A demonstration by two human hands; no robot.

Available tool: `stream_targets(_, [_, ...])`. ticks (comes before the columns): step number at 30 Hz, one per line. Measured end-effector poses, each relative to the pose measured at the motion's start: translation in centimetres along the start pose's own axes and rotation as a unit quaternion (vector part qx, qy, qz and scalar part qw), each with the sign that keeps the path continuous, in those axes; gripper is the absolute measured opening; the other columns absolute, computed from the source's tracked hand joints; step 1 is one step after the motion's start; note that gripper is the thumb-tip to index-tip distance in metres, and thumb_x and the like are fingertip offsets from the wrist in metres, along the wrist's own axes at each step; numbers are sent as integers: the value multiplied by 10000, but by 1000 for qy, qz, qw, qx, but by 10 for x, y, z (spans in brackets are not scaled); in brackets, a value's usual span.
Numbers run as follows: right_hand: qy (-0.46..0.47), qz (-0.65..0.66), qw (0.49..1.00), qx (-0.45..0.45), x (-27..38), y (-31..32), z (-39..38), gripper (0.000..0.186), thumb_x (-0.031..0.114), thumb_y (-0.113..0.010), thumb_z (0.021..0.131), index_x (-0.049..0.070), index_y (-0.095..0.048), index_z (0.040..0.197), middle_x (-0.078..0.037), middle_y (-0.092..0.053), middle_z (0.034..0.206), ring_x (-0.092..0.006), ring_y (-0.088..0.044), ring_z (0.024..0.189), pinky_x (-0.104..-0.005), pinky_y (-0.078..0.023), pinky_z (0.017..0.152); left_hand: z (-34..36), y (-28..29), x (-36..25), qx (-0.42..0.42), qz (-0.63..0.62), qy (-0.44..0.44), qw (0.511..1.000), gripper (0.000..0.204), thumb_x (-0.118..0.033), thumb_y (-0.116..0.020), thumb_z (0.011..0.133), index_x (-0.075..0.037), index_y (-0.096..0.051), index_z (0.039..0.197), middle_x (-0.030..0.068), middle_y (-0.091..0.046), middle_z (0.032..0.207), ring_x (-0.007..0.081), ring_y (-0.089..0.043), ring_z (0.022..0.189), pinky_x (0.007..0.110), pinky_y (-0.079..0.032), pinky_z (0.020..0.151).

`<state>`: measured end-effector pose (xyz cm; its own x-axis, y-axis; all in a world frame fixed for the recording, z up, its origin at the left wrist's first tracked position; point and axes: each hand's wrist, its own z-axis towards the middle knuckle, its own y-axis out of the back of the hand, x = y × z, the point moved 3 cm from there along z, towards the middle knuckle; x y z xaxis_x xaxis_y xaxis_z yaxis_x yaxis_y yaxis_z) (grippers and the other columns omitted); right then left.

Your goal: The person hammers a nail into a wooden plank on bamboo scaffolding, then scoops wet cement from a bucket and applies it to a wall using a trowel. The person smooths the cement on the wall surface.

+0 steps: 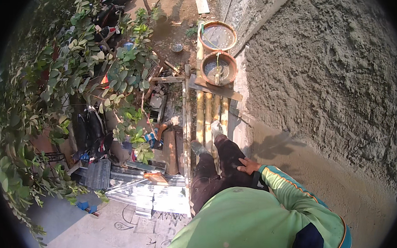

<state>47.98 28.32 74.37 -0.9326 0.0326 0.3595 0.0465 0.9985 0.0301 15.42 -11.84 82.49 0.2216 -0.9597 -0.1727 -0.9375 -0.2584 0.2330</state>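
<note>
My right hand rests against my dark trouser leg, fingers slightly apart and loosely bent, with nothing seen in it. My left hand is not in view. I stand on a narrow walkway of yellowish bamboo poles, my feet pointing away from me. Ahead on the walkway, a wooden board lies across the poles. Beside it is a round terracotta-coloured tub with grey wet material and a tool inside, and beyond that a larger tub with greyish contents.
A rough grey rendered wall runs along my right, smoother lower down. Leafy branches crowd the left. Below are parked motorbikes, scrap timber, corrugated metal sheets and concrete ground with painted markings.
</note>
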Motion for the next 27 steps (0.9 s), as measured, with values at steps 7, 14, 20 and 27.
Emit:
stream_targets(7, [115,47,980,-155,-58,-15,-5,727,591,-434,1041,88,-402,1564,-190,-451,1568,-369,-468,1420,-418,-338,1196,82,-32,-115,21,-20,-80,996,433,-379,-634,981,-34,-685,1237,216,-721,1109,370,-671,1077,413,-521,934])
stream_targets(14, [47,126,963,-232,-5,23,-82,572,516,-513,1007,32,-671,1267,-202,-711,1212,-352,-643,1193,-439,-473,1018,127,-33,-206,6,-57,-142,988,398,-346,-653,967,-42,-690,1221,194,-721,1078,344,-675,1031,406,-529,892])
stream_targets(20, [33,-111,964,-238,-139,-5,-23,545,464,-519,1008,145,-575,1447,-151,-519,1528,-356,-511,1378,-429,-424,1144,131,-55,-256,34,-69,-155,985,369,-318,-668,956,-49,-694,1208,176,-722,1052,322,-679,991,400,-536,855])
stream_targets(27, [-24,71,966,-249,-139,5,-77,674,610,-556,962,122,-608,1424,-165,-591,1453,-355,-535,1359,-426,-412,1147,134,-44,-250,28,-85,-160,983,338,-285,-686,942,-58,-698,1192,154,-722,1021,297,-683,945,393,-544,812])
